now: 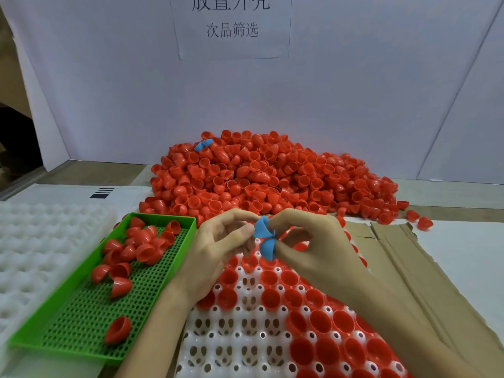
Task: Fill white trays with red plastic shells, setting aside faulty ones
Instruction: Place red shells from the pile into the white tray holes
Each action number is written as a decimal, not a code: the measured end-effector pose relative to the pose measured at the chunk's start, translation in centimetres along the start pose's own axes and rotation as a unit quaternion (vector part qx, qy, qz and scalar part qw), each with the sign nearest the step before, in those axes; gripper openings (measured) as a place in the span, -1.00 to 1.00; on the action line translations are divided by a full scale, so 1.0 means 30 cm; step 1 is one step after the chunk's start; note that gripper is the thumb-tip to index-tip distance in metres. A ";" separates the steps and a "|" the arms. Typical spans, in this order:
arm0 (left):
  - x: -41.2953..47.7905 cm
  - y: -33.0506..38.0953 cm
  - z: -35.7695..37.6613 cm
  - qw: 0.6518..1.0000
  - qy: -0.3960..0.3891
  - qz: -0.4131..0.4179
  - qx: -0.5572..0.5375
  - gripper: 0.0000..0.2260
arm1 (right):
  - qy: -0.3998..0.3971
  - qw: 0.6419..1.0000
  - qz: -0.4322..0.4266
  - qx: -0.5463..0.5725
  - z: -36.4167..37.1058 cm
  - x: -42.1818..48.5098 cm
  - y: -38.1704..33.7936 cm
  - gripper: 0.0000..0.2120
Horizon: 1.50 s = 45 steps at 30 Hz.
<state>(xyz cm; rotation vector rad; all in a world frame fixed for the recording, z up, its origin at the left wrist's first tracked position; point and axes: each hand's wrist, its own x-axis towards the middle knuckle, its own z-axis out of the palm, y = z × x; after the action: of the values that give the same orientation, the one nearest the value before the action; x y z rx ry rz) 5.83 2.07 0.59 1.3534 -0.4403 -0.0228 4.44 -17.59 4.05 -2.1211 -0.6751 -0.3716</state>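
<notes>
A blue two-part plastic shell (266, 238) hangs over the far end of the white tray (234, 339). My left hand (218, 249) pinches its left edge and my right hand (305, 246) pinches its right side. Red shells (275, 298) fill many of the tray's pockets, mostly on the right; the near-left pockets are bare. A big heap of red shells (267, 175) lies behind, with another blue shell (203, 144) near its top left. A green perforated tray (152, 293) on the left holds several red shells.
Stacked white trays (41, 249) lie at the far left. Flattened cardboard (403, 266) lies right of the tray. A few loose red shells (421, 221) lie at the right of the heap. A white backdrop with a printed sign (231, 25) stands behind.
</notes>
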 end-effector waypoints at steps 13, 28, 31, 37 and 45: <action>-0.003 -0.004 -0.008 0.999 0.020 0.031 0.025 -0.89 | -0.029 0.994 0.042 0.101 0.027 -0.007 0.003 -0.90; 0.011 -0.010 -0.039 0.976 0.206 0.052 -0.056 -0.87 | -0.275 0.894 -0.045 -0.352 0.135 0.011 -0.053 -0.88; 0.012 -0.009 -0.039 0.976 0.205 0.052 -0.058 -0.87 | -0.281 0.885 -0.033 -0.370 0.138 0.022 -0.059 -0.84; 0.009 -0.011 -0.040 0.975 0.209 0.049 -0.053 -0.87 | -0.286 0.882 -0.033 -0.373 0.138 0.018 -0.063 -0.81; 0.010 -0.013 -0.042 0.975 0.210 0.044 -0.055 -0.87 | -0.303 0.914 -0.016 -0.270 0.060 0.043 -0.067 -0.76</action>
<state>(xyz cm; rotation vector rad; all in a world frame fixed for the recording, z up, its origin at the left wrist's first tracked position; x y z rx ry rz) 6.60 3.07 0.13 1.1876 -0.1378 0.3041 4.35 -14.72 4.92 -2.7928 -1.0472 0.1243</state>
